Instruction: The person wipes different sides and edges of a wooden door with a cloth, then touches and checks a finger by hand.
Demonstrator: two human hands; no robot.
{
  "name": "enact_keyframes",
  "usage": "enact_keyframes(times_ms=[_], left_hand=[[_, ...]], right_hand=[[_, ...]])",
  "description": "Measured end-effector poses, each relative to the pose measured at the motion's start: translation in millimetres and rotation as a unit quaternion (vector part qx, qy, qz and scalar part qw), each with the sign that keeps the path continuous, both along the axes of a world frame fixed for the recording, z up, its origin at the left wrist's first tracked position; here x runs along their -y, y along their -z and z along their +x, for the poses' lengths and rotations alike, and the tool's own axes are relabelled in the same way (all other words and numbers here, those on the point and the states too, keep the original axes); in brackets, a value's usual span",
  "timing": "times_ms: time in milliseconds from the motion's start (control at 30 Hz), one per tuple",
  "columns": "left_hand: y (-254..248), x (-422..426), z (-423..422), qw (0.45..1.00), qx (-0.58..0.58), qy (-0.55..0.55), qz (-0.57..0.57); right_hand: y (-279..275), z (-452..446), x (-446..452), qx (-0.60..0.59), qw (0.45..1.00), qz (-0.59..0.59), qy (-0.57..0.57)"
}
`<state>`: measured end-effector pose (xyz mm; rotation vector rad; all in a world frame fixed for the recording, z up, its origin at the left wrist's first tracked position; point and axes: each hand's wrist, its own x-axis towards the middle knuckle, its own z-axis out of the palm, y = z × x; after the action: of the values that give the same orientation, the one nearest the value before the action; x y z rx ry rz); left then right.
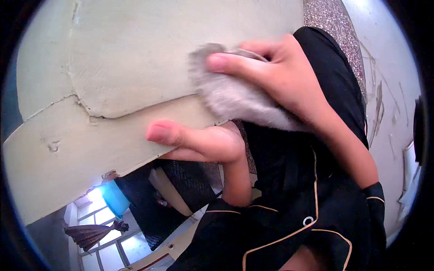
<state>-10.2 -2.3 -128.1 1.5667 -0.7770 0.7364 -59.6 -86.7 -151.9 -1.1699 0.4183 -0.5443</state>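
Note:
My right hand (289,74) is closed round a crumpled grey-white cloth (244,97), thumb on top, and presses it against the cream-painted panel (149,49). The cloth is slightly blurred and hangs over the panel's edge. Lower down, my left hand (203,142) grips that same edge. Its thumb lies on the painted face while the other fingers are hidden underneath. A stepped seam runs across the panel, and the paint is chipped along its border.
Black clothing with tan piping (312,203) covers my body and legs. A speckled stone surface (327,18) and a scuffed pale surface (389,90) lie to the right. Below the panel appear a blue object (116,198), a tied dark curtain (92,235) and a bright window (113,257).

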Motion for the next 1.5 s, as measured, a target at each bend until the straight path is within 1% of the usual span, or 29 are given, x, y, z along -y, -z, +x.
enact_keyframes(times_ms=[67, 133, 167, 200, 233, 267, 300, 333, 367, 433, 533, 600, 633, 700, 733, 800, 833, 867, 933, 967, 1067, 1100, 1133, 1233, 1333, 1367, 1433, 1467, 1500], left_hand=[[-1.0, -0.6, -0.4, 1.0, 0.006, -0.002, 0.001], [-1.5, 0.0, -0.6, 1.0, 0.009, -0.003, 0.003], [-1.9, 0.3, -0.7, 1.0, 0.01, -0.006, 0.008], [-4.0, 0.8, -2.1, 1.0, 0.013, -0.009, 0.008], [-5.3, 2.3, -2.8, 1.0, 0.013, -0.009, 0.005], [-4.8, 5.2, -3.2, 1.0, 0.012, -0.01, 0.003], [-5.4, 8.1, -3.5, 1.0, 0.011, -0.009, 0.0], [-5.6, 10.5, -4.5, 1.0, 0.01, -0.009, 0.0], [-5.8, 12.6, -5.3, 1.0, 0.008, -0.009, 0.002], [-7.2, 15.6, -8.7, 1.0, 0.004, -0.005, 0.015], [-8.8, 17.5, -12.0, 0.996, -0.033, 0.084, 0.0], [-11.1, 15.8, -11.4, 0.997, -0.043, 0.054, -0.016], [-10.6, 15.8, -10.2, 0.998, -0.047, 0.038, -0.025], [-11.5, 16.8, -8.4, 0.998, -0.052, 0.006, -0.044], [-9.6, 16.9, -7.1, 0.999, -0.026, -0.003, -0.031], [-5.7, 17.0, -4.3, 0.999, 0.027, -0.024, -0.006], [-6.6, 4.9, 12.4, 0.999, -0.002, -0.013, -0.035], [-5.2, -4.6, 23.7, 0.997, -0.032, -0.003, -0.064], [-7.6, -3.3, 24.9, 0.998, -0.014, 0.0, -0.058], [-8.3, -3.0, 24.1, 0.998, 0.007, 0.001, -0.054], [-9.1, -2.7, 24.0, 0.999, 0.006, 0.014, -0.047], [-10.1, -0.5, 20.7, 0.999, -0.002, 0.005, -0.052], [-10.2, -0.7, 21.3, 0.999, -0.002, 0.004, -0.052], [-10.1, -3.4, 25.0, 0.998, 0.007, 0.031, -0.052], [-11.4, -6.2, 29.2, 0.999, 0.015, 0.009, -0.03], [-12.6, -5.8, 31.2, 0.999, 0.038, 0.016, -0.021], [-12.2, -9.9, 32.6, 0.998, 0.062, 0.026, -0.013], [-10.3, -16.9, 38.7, 0.998, 0.047, 0.033, -0.005], [-8.7, -21.3, 42.6, 0.999, 0.034, 0.04, 0.002]], right_hand=[[-11.2, 2.5, -1.1, 0.012, 1.0, -0.018, 0.006], [-11.3, 5.2, -1.6, 0.052, 0.998, 0.036, -0.008], [-9.0, 2.1, 0.5, 0.028, 0.999, 0.015, -0.013], [5.1, 3.0, 1.5, 0.03, 0.999, -0.006, 0.013], [10.8, -5.1, 3.8, -0.046, 0.998, 0.035, -0.029], [28.5, -8.9, 4.6, -0.062, 0.996, 0.049, -0.044], [55.3, -7.9, 4.4, -0.086, 0.995, 0.018, -0.047], [59.5, -5.3, -1.3, -0.062, 0.995, 0.068, -0.031], [62.9, -5.6, -1.6, -0.056, 0.996, 0.064, -0.026], [37.8, -4.2, -3.9, -0.031, 0.997, 0.069, -0.012], [-0.1, 8.3, -5.7, 0.015, 0.999, -0.035, 0.0], [-22.3, 4.7, 0.3, 0.017, 1.0, -0.023, -0.009], [-14.8, 6.1, 0.2, 0.015, 1.0, -0.024, -0.007], [11.2, 14.2, 3.9, 0.012, 0.997, 0.046, 0.053], [22.8, 9.8, 12.7, 0.015, 0.994, 0.096, 0.051], [66.5, 11.2, 26.7, -0.063, 0.989, 0.117, 0.058], [72.1, 6.7, 27.2, -0.084, 0.985, 0.132, 0.075], [76.7, 6.9, 24.8, -0.086, 0.984, 0.133, 0.078], [85.0, 8.6, 17.4, -0.087, 0.976, 0.071, 0.185], [88.7, 9.8, 15.2, -0.084, 0.976, 0.056, 0.195], [92.7, 8.5, 16.5, -0.057, 0.978, 0.056, 0.195], [97.6, 6.2, 21.9, -0.066, 0.981, 0.073, 0.17], [102.0, 6.5, 24.5, -0.045, 0.977, 0.066, 0.199], [98.3, -3.5, 34.0, 0.051, 0.964, 0.194, 0.173], [102.8, -9.5, 46.7, 0.159, 0.929, 0.277, 0.189], [103.1, -13.1, 52.3, 0.156, 0.93, 0.273, 0.19], [110.9, -26.2, 63.1, 0.244, 0.879, 0.362, 0.191], [121.2, -32.6, 70.6, 0.243, 0.88, 0.361, 0.191], [138.2, -40.0, 80.6, 0.282, 0.873, 0.36, 0.169]])
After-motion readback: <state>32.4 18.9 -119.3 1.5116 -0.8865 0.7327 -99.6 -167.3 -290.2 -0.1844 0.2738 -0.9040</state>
